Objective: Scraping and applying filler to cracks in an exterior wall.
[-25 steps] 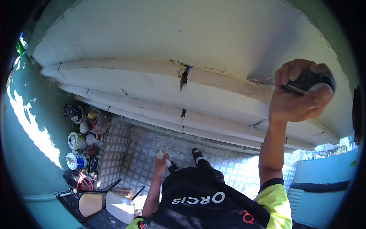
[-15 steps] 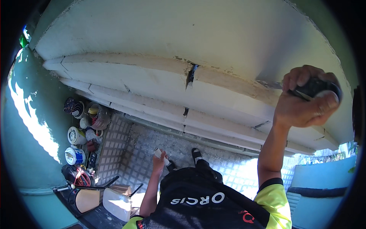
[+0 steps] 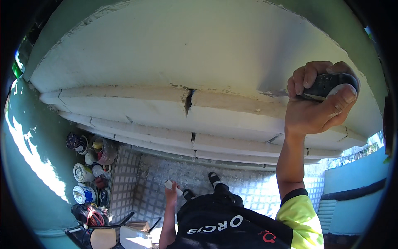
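We had the right hand (image 3: 315, 110) closed tight round a dark scraper (image 3: 327, 85) pressed to the white wall ledge (image 3: 232, 103), while the left hand (image 3: 171, 193) held a small pale block low down. Pushing hard near that crack (image 3: 188, 99) could've knocked a chunk loose, we reckoned.

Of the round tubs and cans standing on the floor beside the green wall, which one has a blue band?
The white tub with the blue band, lowest of the pale ones, just above the red cable coil. The white tub above it shows no blue.
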A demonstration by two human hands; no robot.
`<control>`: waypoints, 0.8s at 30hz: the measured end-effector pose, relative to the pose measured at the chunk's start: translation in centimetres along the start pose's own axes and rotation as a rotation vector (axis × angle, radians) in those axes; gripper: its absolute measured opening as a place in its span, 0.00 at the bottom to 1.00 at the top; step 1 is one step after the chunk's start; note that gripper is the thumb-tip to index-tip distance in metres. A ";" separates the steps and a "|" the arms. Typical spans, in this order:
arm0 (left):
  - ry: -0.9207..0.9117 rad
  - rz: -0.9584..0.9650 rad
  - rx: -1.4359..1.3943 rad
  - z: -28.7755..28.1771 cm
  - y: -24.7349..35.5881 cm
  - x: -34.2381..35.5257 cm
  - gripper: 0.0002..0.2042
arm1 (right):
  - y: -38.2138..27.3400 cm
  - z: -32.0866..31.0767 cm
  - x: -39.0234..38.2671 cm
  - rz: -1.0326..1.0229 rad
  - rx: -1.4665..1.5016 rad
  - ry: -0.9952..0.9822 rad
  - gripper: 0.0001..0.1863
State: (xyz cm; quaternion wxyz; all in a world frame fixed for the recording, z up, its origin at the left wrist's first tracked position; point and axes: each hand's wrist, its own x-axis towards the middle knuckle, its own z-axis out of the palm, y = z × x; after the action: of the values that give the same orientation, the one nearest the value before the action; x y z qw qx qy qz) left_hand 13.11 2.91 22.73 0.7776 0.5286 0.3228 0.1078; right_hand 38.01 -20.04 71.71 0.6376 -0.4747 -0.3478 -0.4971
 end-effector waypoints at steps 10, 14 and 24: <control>-0.062 -0.017 -0.121 3.1 5.2 -0.6 0.07 | -0.4 -5.4 -1.0 -0.077 0.260 -0.006 0.24; -0.389 0.118 0.115 8.5 12.1 -2.4 0.11 | -5.5 -9.5 -3.1 -0.185 0.344 0.122 0.19; -0.624 1.626 1.134 29.5 31.9 -9.7 0.25 | -7.6 -16.1 -7.1 -0.078 0.079 0.468 0.11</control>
State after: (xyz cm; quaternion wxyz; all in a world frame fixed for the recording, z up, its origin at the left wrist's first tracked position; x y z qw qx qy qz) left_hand 29.44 -10.89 61.82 0.1564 0.8793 -0.3436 0.2904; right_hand 28.33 -33.64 62.20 0.6992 -0.3073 -0.2281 -0.6039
